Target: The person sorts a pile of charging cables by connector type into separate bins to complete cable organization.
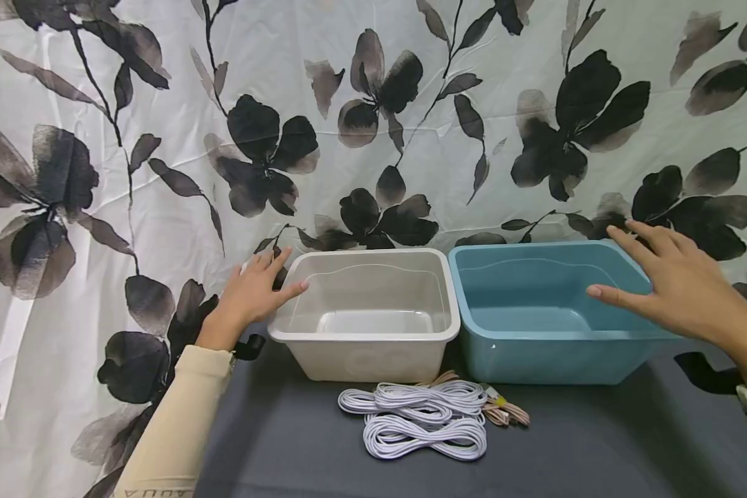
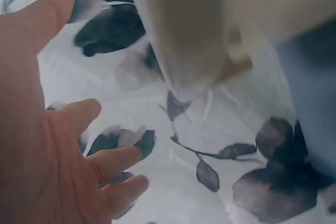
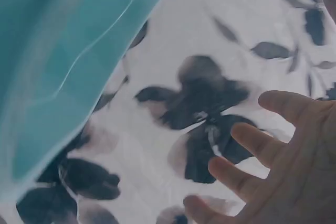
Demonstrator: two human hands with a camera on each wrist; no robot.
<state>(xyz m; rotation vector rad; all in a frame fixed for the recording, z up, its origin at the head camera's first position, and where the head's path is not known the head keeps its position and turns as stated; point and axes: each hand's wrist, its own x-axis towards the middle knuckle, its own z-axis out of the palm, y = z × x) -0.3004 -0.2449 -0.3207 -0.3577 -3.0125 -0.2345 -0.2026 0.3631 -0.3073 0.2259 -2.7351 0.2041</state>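
Note:
Two rectangular plastic tubs stand side by side in the head view: a beige tub (image 1: 373,360) on the left and a blue tub (image 1: 566,360) on the right. My left hand (image 1: 249,294), its fingers spread, is at the beige tub's left side; whether it touches the rim I cannot tell. Over the right end of the blue tub is my right hand (image 1: 678,283), fingers extended and holding nothing. In front of the tubs lie bundles of white cable (image 1: 426,436), with a tan cable bundle (image 1: 507,409) partly under them. Both tubs look bare inside.
A dark grey tabletop (image 1: 299,443) carries the tubs and cables. Behind and to the left hangs a white cloth (image 1: 467,173) with black and grey flowers, close to the tubs' back rims.

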